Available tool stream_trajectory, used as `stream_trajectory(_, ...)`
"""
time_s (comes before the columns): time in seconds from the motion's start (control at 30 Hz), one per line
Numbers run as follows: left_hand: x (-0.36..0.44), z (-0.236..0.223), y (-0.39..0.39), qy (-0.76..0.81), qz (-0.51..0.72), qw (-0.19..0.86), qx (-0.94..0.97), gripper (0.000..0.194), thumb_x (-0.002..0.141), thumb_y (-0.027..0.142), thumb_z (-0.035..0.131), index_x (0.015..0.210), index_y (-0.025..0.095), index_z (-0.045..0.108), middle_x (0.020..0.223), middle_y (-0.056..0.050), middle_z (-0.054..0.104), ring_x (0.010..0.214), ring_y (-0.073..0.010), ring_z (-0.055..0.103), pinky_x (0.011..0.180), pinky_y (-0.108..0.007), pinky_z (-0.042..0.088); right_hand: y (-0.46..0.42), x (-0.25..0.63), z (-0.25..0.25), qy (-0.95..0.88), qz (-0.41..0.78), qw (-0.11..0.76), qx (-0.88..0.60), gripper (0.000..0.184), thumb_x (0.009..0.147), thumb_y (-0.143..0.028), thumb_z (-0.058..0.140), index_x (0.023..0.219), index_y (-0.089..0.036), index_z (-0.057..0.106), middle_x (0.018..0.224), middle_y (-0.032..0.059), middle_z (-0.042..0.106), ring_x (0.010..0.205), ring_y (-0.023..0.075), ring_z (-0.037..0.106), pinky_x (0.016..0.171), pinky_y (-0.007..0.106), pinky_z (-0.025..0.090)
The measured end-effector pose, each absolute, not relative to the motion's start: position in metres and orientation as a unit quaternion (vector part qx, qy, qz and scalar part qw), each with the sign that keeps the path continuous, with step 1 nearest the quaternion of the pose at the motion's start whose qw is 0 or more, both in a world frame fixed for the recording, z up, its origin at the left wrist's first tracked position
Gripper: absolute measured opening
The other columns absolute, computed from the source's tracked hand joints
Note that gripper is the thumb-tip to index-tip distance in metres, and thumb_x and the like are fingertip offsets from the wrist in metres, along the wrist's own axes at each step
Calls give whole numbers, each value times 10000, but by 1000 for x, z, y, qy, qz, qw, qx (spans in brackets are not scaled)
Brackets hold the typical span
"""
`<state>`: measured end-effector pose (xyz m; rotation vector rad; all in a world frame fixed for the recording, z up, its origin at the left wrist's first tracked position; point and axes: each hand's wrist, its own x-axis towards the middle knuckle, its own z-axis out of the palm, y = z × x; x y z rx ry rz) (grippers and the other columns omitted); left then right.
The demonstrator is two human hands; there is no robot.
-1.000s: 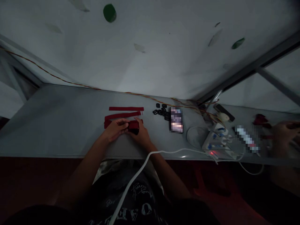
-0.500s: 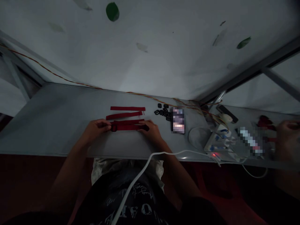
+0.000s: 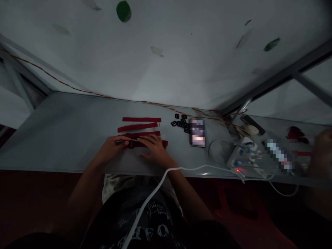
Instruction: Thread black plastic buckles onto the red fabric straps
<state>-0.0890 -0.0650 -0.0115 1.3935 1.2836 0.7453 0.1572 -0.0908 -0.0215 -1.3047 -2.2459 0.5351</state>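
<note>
Both my hands are at the table's front edge, on a doubled red webbing strap (image 3: pixel 151 134). My left hand (image 3: pixel 112 147) pinches the strap near a small black buckle (image 3: pixel 131 144). My right hand (image 3: pixel 154 148) lies over the strap's middle, hiding part of it, with its fingers curled on the webbing. Two loose red strips (image 3: pixel 141 119) lie parallel just beyond the hands, with the nearer one (image 3: pixel 137 127) slightly slanted. Several small black plastic buckles (image 3: pixel 180 123) lie in a loose heap to their right.
A phone (image 3: pixel 197 132) with a blurred screen lies beside the buckles. Further right are a power strip (image 3: pixel 241 159), a white cable (image 3: pixel 197 167) and a blurred object (image 3: pixel 280 155). A co-worker's hand (image 3: pixel 323 148) shows at the right edge. A thin wire (image 3: pixel 155 103) runs along the table's back.
My hands have moved closer together along the strap, and my right hand has slid left over it. The black buckle has shifted slightly right with my left hand.
</note>
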Motion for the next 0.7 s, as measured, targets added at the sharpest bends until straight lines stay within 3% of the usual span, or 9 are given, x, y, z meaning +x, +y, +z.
stream_trajectory(0.17, -82, -17, -65, 522, 319, 560, 560, 422, 714, 534, 819, 929, 173, 785, 866, -73, 781, 768, -204, 701, 721, -303, 561, -90, 114, -36, -820, 195, 266, -467, 456, 967, -469, 669, 1358, -234, 673, 1280, 97, 748, 1221, 260, 613, 1088, 447, 419)
stream_trajectory(0.27, -87, -22, -63, 544, 329, 530, 561, 395, 681, 519, 828, 872, 179, 764, 835, -66, 779, 749, -204, 695, 721, -305, 549, -86, 112, -43, -820, 195, 267, -467, 427, 971, -451, 670, 1324, -212, 694, 1253, 99, 759, 1184, 251, 631, 1072, 436, 424)
stream_trajectory(0.53, -126, -26, -65, 627, 274, 383, 621, 265, 781, 465, 730, 881, 224, 780, 845, -56, 784, 780, -242, 709, 746, -331, 539, -86, 140, -46, -822, 191, 226, -486, 387, 914, -383, 762, 1270, -238, 725, 1213, 94, 778, 1195, 280, 637, 1091, 484, 385)
stream_trajectory(0.7, -120, -30, -76, 590, 294, 177, 730, 250, 900, 411, 671, 1012, 228, 800, 1094, -116, 745, 1010, -301, 682, 1000, -441, 500, -93, 167, -40, -789, 161, 273, -527, 432, 850, -438, 820, 1240, -266, 747, 1289, 93, 747, 1236, 305, 609, 1105, 503, 399)
